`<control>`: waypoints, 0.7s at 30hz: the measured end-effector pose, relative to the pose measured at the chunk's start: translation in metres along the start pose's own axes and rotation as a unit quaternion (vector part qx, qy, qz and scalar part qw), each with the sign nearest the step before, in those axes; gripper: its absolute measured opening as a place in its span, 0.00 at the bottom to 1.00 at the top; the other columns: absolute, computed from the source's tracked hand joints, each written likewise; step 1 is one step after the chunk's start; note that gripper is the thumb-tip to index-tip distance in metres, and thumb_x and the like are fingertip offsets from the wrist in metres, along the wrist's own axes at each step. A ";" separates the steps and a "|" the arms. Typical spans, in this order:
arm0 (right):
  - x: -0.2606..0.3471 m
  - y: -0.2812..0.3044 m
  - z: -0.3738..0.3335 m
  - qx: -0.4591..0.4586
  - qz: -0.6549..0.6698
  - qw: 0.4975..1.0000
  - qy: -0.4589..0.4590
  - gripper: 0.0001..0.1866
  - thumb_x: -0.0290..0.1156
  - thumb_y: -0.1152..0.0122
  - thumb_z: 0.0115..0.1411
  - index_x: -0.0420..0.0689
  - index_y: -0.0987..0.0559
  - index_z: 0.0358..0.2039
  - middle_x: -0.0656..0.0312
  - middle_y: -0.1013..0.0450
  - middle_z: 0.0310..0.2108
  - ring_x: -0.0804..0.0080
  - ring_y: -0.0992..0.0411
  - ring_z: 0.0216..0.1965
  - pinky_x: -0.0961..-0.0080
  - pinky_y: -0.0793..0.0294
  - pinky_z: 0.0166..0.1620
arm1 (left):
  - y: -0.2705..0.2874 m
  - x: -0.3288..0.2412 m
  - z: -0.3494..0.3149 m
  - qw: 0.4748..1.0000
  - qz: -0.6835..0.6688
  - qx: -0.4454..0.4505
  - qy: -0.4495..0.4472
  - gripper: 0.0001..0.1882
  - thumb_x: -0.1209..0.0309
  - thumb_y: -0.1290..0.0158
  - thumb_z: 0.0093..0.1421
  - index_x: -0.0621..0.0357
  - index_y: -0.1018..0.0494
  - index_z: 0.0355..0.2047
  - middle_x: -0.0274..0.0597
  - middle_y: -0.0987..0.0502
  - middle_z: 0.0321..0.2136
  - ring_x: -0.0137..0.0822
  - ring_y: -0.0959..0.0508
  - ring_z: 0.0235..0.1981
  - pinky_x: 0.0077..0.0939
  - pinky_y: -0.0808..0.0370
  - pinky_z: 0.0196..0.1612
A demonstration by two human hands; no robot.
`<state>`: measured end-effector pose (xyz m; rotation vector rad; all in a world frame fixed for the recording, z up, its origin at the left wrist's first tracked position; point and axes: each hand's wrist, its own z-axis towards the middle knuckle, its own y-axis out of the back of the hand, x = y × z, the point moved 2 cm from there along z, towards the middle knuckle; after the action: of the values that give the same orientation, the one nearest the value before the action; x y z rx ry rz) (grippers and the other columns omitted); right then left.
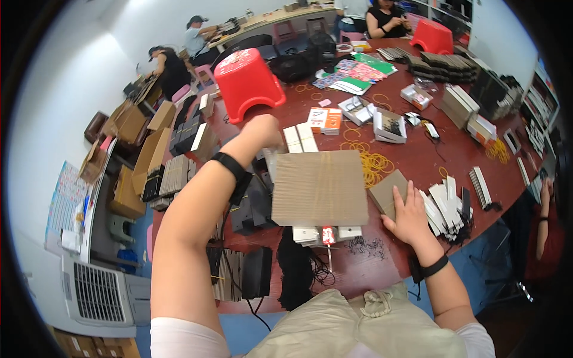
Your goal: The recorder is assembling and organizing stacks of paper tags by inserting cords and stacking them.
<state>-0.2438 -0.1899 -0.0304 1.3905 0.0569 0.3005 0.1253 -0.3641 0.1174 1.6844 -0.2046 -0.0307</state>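
Note:
My right hand lies with fingers stretched out over a flat brown cardboard piece on the table. In front of me stands a block of tightly stacked grey-brown cardboard sheets, with rubber bands across its top. White boxes and a small red-and-white item show under its near edge. Reaching past the block's far left corner, my left hand is bent downward. Its fingers are hidden, beside something clear and two white strips. Black boxes lie beneath my left forearm.
Yellow rubber bands lie beyond the block. White strips with black cords are to the right. A red stool and an orange-and-white box stand farther back. Black cables trail near my lap. Other people work around the room.

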 end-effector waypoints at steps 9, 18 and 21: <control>0.000 -0.006 0.004 0.005 0.050 0.999 -0.012 0.44 0.56 0.39 0.56 0.43 0.39 0.65 0.33 0.54 0.67 0.34 0.56 0.68 0.44 0.53 0.67 | 0.117 0.024 -0.083 0.966 -0.121 -0.228 0.001 0.15 0.64 0.32 0.43 0.59 0.24 0.25 0.41 0.24 0.21 0.33 0.21 0.26 0.34 0.24 0.31; 0.057 0.110 -0.031 -0.167 0.560 0.805 0.104 0.30 0.44 0.41 0.62 0.35 0.32 0.57 0.45 0.33 0.56 0.52 0.36 0.60 0.61 0.40 0.62 | 0.179 -0.069 -0.286 0.911 -0.180 -0.371 0.012 0.10 0.71 0.37 0.52 0.66 0.22 0.30 0.46 0.20 0.25 0.34 0.22 0.28 0.25 0.25 0.33; 0.119 0.154 -0.062 -0.162 0.506 0.767 0.359 0.33 0.45 0.39 0.60 0.32 0.32 0.56 0.48 0.31 0.54 0.57 0.33 0.56 0.65 0.37 0.60 | 0.173 -0.103 -0.369 0.888 -0.162 -0.430 -0.034 0.08 0.76 0.36 0.53 0.65 0.26 0.28 0.39 0.22 0.20 0.21 0.22 0.19 0.10 0.28 0.19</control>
<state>-0.1701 -0.0789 0.1246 0.7651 -0.1227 1.6704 0.0552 -0.0050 0.3242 0.8087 0.0485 -0.3794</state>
